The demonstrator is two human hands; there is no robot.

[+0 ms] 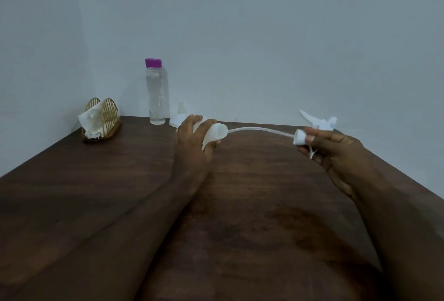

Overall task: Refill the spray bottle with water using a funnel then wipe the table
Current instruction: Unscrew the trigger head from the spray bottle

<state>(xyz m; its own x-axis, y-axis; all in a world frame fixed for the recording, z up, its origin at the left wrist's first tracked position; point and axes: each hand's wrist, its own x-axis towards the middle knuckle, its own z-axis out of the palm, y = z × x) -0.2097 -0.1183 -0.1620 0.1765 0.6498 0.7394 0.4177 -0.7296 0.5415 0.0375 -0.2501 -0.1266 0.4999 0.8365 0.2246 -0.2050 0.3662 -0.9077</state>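
My left hand (192,137) grips the translucent spray bottle (216,133), tilted on its side with its open neck pointing right. My right hand (336,151) holds the white spray head (317,124) by its collar, to the right of the bottle. The thin dip tube (259,130) arcs from the collar back into the bottle's neck. A white funnel (179,118) sits upside down on the table behind my left hand. A clear water bottle (156,94) with a purple cap stands upright beside the funnel, near the wall.
A gold wire holder with white tissues (101,119) stands at the far left corner of the dark wooden table (240,204). Pale walls close the table's back and left sides. The table's right edge runs diagonally past my right forearm.
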